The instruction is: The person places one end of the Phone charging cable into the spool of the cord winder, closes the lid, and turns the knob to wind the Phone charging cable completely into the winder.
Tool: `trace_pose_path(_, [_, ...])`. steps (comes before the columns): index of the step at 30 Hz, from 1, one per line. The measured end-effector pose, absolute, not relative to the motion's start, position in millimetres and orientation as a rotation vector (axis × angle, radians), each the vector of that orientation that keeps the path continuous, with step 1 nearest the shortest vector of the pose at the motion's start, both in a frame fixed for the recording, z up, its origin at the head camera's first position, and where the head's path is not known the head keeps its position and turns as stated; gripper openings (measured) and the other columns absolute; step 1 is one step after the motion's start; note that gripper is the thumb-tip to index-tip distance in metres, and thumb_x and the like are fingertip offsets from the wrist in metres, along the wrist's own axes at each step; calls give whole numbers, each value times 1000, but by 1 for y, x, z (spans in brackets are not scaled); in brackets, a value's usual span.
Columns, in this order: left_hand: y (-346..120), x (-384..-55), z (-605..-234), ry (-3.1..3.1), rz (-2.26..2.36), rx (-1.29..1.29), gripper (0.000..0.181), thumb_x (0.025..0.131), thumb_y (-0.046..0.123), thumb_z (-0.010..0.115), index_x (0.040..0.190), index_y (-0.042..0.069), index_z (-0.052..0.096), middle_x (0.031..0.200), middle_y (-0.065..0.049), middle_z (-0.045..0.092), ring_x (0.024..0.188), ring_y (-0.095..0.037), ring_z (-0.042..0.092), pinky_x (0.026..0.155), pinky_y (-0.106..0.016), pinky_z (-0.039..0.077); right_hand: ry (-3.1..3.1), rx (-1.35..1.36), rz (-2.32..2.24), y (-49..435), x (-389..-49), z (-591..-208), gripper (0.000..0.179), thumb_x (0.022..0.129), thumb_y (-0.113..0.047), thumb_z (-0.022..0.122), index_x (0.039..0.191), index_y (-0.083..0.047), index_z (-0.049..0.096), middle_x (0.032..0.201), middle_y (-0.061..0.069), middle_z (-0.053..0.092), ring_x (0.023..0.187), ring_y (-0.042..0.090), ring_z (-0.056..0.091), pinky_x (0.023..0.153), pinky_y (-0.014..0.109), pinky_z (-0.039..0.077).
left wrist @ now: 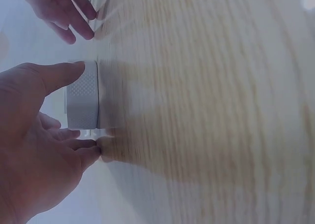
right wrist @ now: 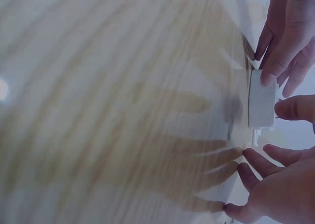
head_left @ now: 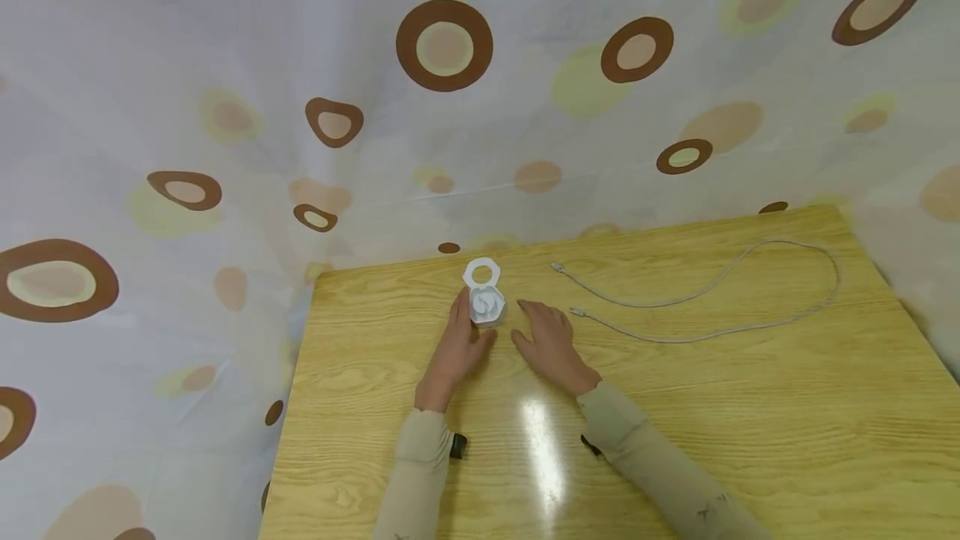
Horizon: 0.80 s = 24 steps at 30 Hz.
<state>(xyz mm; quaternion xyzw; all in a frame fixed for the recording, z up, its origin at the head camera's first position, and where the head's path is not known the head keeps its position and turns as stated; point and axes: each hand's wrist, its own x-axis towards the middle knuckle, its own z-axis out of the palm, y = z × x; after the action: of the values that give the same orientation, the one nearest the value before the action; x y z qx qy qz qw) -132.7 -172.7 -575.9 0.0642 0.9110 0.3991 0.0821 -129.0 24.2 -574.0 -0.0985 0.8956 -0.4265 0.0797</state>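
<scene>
We're watching the box (head_left: 490,322) sitting lid-up on the desk (head_left: 371,340), just right of the left hand (head_left: 456,350), nearer, curving half-open round it; the right hand (head_left: 551,344) is resting apart, loosely spread, empty.

Left grip (head_left: 454,352) on white box (head_left: 491,322)

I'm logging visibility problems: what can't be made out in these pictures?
White contents of the white box: too small to identify in the head view; box walls hide them in both wrist views.
Plugs on the cable: too small in the head view.
Sleeves: cut off by the head view's bottom edge.
Right hand: cut off by the left wrist view's top edge.
</scene>
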Motion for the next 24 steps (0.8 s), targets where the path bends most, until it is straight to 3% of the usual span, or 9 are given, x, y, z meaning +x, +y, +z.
trace_pose_path(6, [-175,-136,-571,2742,1151,210,89,103,16,69,170,8,11,177,-19,16,160,-40,30,128,-55,33,2662,-251,-1223,16,-135,-571,60,102,-23,59,157,-3,45,159,22,50,148,48,39,123,77,12])
trace_pose_path(11, [-176,-141,-566,2794,1102,277,84,102,12,70,169,6,19,173,-20,28,157,-40,37,127,-54,36,2616,-235,-1226,12,-138,-570,63,103,-25,59,161,-6,41,163,19,46,151,45,35,123,78,4])
trace_pose_path(24, [-173,-144,-563,2843,1031,238,78,105,21,67,168,7,23,168,-19,40,153,-38,45,124,-53,40,2594,-291,-1187,6,-146,-563,72,101,-29,66,163,-9,37,166,15,45,153,45,34,124,77,5])
